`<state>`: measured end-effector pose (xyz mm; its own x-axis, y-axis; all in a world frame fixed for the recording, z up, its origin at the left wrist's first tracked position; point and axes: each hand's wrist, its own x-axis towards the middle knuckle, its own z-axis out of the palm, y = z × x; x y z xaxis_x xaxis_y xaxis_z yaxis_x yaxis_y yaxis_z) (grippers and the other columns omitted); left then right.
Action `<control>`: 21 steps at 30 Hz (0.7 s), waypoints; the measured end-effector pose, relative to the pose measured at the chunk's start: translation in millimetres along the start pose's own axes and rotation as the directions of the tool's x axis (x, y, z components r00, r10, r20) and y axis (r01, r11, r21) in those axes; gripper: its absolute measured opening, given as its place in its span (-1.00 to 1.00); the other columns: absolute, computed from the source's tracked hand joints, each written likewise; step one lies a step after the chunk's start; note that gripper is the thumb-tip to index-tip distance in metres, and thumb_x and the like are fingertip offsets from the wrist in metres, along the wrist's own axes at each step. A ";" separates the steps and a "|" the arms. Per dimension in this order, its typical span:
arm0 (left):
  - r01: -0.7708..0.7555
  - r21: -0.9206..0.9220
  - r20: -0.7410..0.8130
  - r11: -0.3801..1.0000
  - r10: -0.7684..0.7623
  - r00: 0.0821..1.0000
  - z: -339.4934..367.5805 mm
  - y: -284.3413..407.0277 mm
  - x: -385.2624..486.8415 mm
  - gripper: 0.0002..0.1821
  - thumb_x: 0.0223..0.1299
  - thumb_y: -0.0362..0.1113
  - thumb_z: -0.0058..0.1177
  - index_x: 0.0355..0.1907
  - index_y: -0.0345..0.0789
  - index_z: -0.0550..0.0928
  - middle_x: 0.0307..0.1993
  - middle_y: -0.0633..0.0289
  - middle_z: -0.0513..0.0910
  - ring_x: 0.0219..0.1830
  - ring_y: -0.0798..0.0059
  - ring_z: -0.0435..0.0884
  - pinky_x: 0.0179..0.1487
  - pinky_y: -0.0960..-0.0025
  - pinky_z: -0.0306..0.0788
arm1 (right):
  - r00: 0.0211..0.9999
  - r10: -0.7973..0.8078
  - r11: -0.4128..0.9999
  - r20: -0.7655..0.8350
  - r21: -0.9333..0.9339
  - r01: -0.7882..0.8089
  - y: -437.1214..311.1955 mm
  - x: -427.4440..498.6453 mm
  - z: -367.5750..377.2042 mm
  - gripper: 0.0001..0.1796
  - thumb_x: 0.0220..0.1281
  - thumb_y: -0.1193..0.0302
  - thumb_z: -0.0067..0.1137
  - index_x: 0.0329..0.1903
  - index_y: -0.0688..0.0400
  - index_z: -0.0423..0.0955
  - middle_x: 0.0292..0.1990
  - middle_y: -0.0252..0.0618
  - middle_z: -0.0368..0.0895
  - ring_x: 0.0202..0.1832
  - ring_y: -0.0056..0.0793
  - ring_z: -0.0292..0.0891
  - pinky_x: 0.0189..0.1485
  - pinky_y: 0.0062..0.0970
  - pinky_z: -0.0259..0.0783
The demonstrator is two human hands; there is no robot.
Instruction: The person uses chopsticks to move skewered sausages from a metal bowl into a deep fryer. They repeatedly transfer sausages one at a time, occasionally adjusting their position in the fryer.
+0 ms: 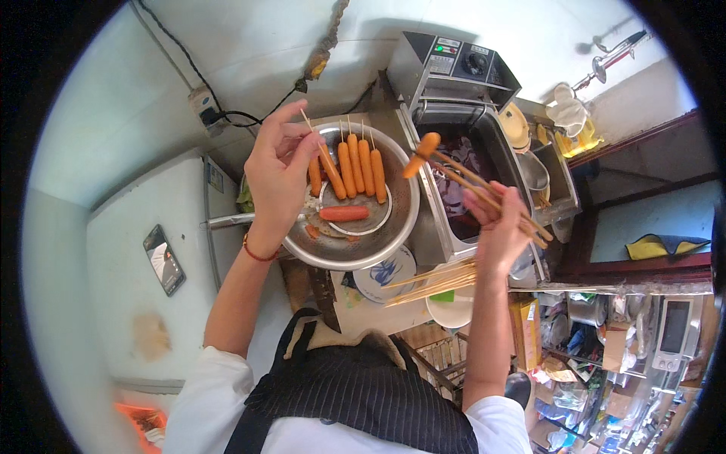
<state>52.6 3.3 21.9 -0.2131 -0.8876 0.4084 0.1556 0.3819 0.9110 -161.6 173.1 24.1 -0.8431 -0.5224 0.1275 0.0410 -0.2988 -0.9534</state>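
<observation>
My left hand (283,164) pinches the bamboo stick of a skewered sausage (332,171) over a perforated metal bowl (408,210). Several more skewered sausages (361,164) lie side by side in the bowl, sticks pointing to the wall. Nearer to me, a redder sausage (344,213) without a visible stick rests at the ring of a handled strainer (390,210). With my right hand (502,227) I hold wooden chopsticks (482,193). Between their tips, above the near-left edge of the deep fryer (439,227), is a browned sausage piece (422,156), apparently split or doubled. Dark oil fills the fryer.
Bamboo skewers (437,284) lie over a blue-patterned plate (385,275) and a white bowl (451,309) nearer to me. A phone (164,260) rests on the white appliance top (125,227) at left. Right of the fryer, a metal tray (567,187) holds utensils. A power cord (187,51) runs along the wall.
</observation>
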 end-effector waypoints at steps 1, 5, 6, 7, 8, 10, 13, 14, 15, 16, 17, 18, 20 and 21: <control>-0.051 -0.036 -0.015 0.998 0.050 0.999 2.0 -1.6 1.3 -0.61 0.16 -0.55 0.05 0.08 -0.35 0.45 -0.37 0.26 0.62 -0.32 0.65 0.59 -0.18 0.58 0.48 | 1.000 0.012 1.000 0.018 0.022 -0.013 9.1 -9.5 7.2 -0.64 0.38 0.29 -0.08 -0.21 0.40 0.45 -0.35 0.09 0.60 -0.35 -0.15 0.65 -0.27 -0.34 0.64; -0.081 -0.014 0.075 0.997 0.082 0.994 4.3 -9.8 5.6 -0.56 0.19 -0.55 0.04 0.13 -0.35 0.36 -0.30 0.22 0.59 -0.22 0.54 0.62 -0.12 0.51 0.55 | 0.991 0.136 0.990 -0.006 0.048 -0.135 47.0 -40.8 33.8 -0.62 0.41 0.30 -0.15 -0.22 0.47 0.39 -0.39 0.12 0.57 -0.44 -0.17 0.63 -0.35 -0.35 0.65; -0.080 -0.002 0.095 0.997 0.080 0.992 4.8 -12.2 5.8 -0.58 0.19 -0.55 0.04 0.12 -0.36 0.36 -0.30 0.21 0.59 -0.22 0.53 0.62 -0.11 0.51 0.55 | 0.988 0.154 0.986 0.008 0.058 -0.154 53.0 -46.4 37.2 -0.63 0.41 0.31 -0.15 -0.21 0.47 0.39 -0.38 0.12 0.57 -0.43 -0.17 0.63 -0.34 -0.36 0.65; -0.078 0.010 0.114 0.997 0.076 0.991 5.6 -14.6 5.7 -0.59 0.19 -0.55 0.04 0.11 -0.36 0.37 -0.30 0.21 0.59 -0.22 0.52 0.63 -0.11 0.51 0.55 | 0.976 0.218 0.975 -0.027 0.044 -0.217 57.2 -51.1 38.9 -0.63 0.42 0.32 -0.15 -0.21 0.47 0.39 -0.37 0.12 0.57 -0.41 -0.18 0.63 -0.33 -0.37 0.64; -0.082 0.000 0.133 0.997 0.081 0.988 6.7 -17.0 5.5 -0.59 0.19 -0.55 0.04 0.11 -0.37 0.37 -0.29 0.21 0.60 -0.21 0.51 0.63 -0.11 0.51 0.55 | 0.980 0.199 0.978 0.001 0.063 -0.199 59.2 -54.4 38.9 -0.63 0.42 0.32 -0.15 -0.20 0.47 0.39 -0.37 0.12 0.57 -0.40 -0.18 0.63 -0.32 -0.37 0.64; -0.080 -0.026 0.168 0.996 0.084 0.982 10.5 -21.2 4.3 -0.60 0.19 -0.56 0.03 0.10 -0.38 0.37 -0.28 0.20 0.60 -0.20 0.49 0.63 -0.10 0.51 0.55 | 0.973 0.232 0.971 -0.017 0.060 -0.231 60.3 -58.6 38.1 -0.64 0.42 0.32 -0.15 -0.19 0.47 0.38 -0.35 0.12 0.57 -0.39 -0.19 0.63 -0.30 -0.38 0.63; -0.114 -0.043 0.203 0.993 0.121 0.972 17.6 -25.5 3.6 -0.61 0.19 -0.56 0.03 0.09 -0.39 0.38 -0.27 0.18 0.61 -0.18 0.49 0.63 -0.09 0.50 0.54 | 0.975 0.222 0.972 -0.001 0.075 -0.221 59.0 -59.2 37.2 -0.63 0.43 0.31 -0.16 -0.18 0.46 0.38 -0.34 0.10 0.57 -0.38 -0.20 0.63 -0.28 -0.38 0.63; -0.113 -0.057 0.209 0.992 0.123 0.970 20.3 -26.5 3.9 -0.61 0.19 -0.56 0.03 0.09 -0.39 0.38 -0.27 0.17 0.61 -0.18 0.49 0.63 -0.09 0.50 0.54 | 0.974 0.226 0.972 -0.003 0.070 -0.225 58.1 -58.7 37.0 -0.63 0.43 0.31 -0.16 -0.18 0.46 0.38 -0.35 0.10 0.57 -0.38 -0.20 0.63 -0.28 -0.38 0.63; -0.111 -0.071 0.215 0.991 0.124 0.969 22.6 -27.1 4.1 -0.61 0.19 -0.56 0.03 0.09 -0.40 0.38 -0.27 0.17 0.62 -0.18 0.49 0.63 -0.09 0.50 0.54 | 0.973 0.231 0.971 -0.004 0.065 -0.230 57.3 -58.1 36.8 -0.64 0.43 0.31 -0.16 -0.18 0.46 0.38 -0.35 0.10 0.57 -0.38 -0.20 0.63 -0.28 -0.38 0.63; -0.109 -0.083 0.219 0.991 0.125 0.968 24.2 -27.5 4.3 -0.61 0.19 -0.56 0.04 0.09 -0.40 0.38 -0.27 0.17 0.62 -0.18 0.49 0.63 -0.09 0.50 0.54 | 0.973 0.232 0.971 0.001 0.061 -0.231 56.7 -57.8 36.7 -0.64 0.43 0.31 -0.16 -0.18 0.46 0.38 -0.35 0.09 0.57 -0.38 -0.21 0.63 -0.28 -0.39 0.63; -0.127 -0.080 0.231 0.989 0.142 0.962 25.3 -27.8 4.7 -0.60 0.19 -0.55 0.04 0.09 -0.40 0.38 -0.27 0.16 0.62 -0.18 0.49 0.63 -0.09 0.51 0.54 | 0.973 0.232 0.971 -0.002 0.056 -0.232 56.4 -57.4 36.7 -0.63 0.43 0.31 -0.16 -0.18 0.46 0.38 -0.35 0.09 0.57 -0.38 -0.21 0.63 -0.28 -0.39 0.63; -0.146 -0.075 0.243 0.986 0.160 0.957 26.3 -28.0 5.1 -0.60 0.19 -0.55 0.04 0.10 -0.40 0.38 -0.27 0.16 0.62 -0.18 0.50 0.63 -0.09 0.51 0.53 | 0.974 0.227 0.973 0.001 0.052 -0.227 56.4 -57.0 36.6 -0.63 0.43 0.31 -0.16 -0.18 0.46 0.38 -0.35 0.09 0.57 -0.38 -0.22 0.63 -0.28 -0.39 0.62; -0.164 -0.069 0.257 0.984 0.177 0.950 27.4 -28.6 5.6 -0.60 0.19 -0.55 0.04 0.10 -0.41 0.38 -0.27 0.16 0.63 -0.18 0.50 0.63 -0.09 0.52 0.53 | 0.975 0.221 0.974 0.005 0.046 -0.221 56.4 -56.9 36.5 -0.63 0.43 0.31 -0.16 -0.18 0.46 0.38 -0.35 0.09 0.57 -0.38 -0.22 0.63 -0.28 -0.40 0.62; -0.164 -0.067 0.259 0.984 0.176 0.950 28.0 -29.0 5.7 -0.60 0.19 -0.55 0.03 0.10 -0.41 0.38 -0.27 0.16 0.63 -0.19 0.51 0.63 -0.09 0.53 0.52 | 0.975 0.220 0.975 0.005 0.043 -0.220 56.5 -56.9 36.5 -0.63 0.43 0.31 -0.16 -0.18 0.46 0.39 -0.35 0.08 0.57 -0.38 -0.23 0.63 -0.29 -0.40 0.62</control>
<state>19.9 -5.6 -0.6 -0.4248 -0.7090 0.5629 0.2531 0.5040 0.8258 -91.7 156.9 -27.0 -0.8106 -0.5796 -0.0839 0.2485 -0.2106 -0.9455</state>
